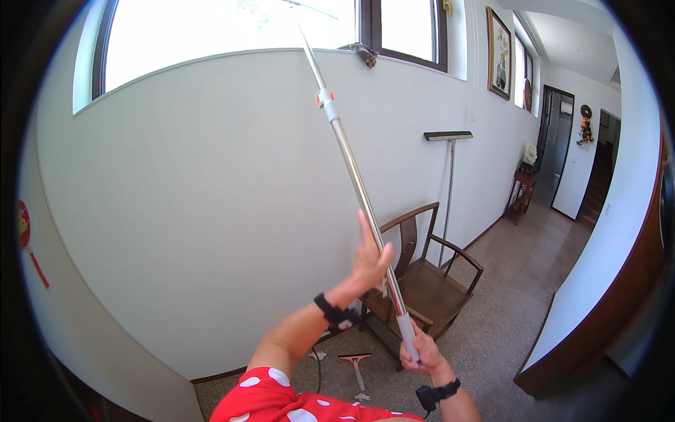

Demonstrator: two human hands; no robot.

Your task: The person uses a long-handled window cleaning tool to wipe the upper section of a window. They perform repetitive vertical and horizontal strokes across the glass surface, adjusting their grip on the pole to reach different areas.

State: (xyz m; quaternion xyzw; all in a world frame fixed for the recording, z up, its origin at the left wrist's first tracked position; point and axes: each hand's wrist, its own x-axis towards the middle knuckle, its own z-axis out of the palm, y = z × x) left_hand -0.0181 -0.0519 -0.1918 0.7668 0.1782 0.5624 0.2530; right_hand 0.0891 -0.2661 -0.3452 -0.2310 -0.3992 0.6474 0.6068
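A metal telescopic pole (350, 163) runs up from my hands towards the bright window (227, 42), where glare hides most of its far end. My right hand (423, 351) is closed round the grey grip at the pole's lower end. Higher up, my left hand (369, 261) lies against the shaft with its fingers raised and the thumb apart, not wrapped round it. A crumpled dark cloth (365, 55) hangs over the window sill to the right of the pole.
A wooden armchair (435, 295) stands beside the pole's lower part. Behind it a floor squeegee (449, 138) leans on the wall. A small hand squeegee (356, 364) lies on the floor near a dark cable (319, 372). To the right, a wall end (575, 311) borders the hallway.
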